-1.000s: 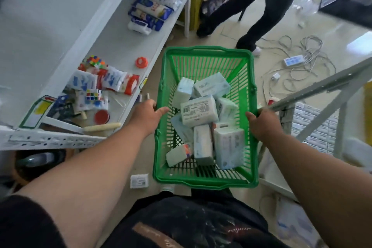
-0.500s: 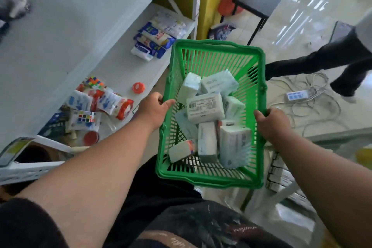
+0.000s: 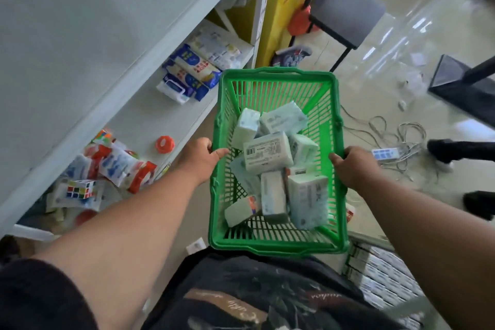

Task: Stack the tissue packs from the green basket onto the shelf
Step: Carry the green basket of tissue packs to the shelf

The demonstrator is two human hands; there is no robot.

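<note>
At centre frame, green basket (image 3: 276, 83) held up by both rims, left hand (image 3: 199, 154) at 9 o'clock and right hand (image 3: 353, 166) at 3, fingers curled over the edges; tissue packs (image 3: 267, 154) jumbled inside, likely light, soft, slippery-wrapped — grasp across the broad faces; shelf (image 3: 150, 112) at 10 o'clock.

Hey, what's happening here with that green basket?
A person is carrying a green basket by its two long rims, the left hand gripping one side and the right hand the other. It holds a loose jumble of tissue packs, none taken out yet. To the person's left is a white shelf already scattered with snack packets, puzzle cubes and an orange lid. Stacking has not started.
</note>
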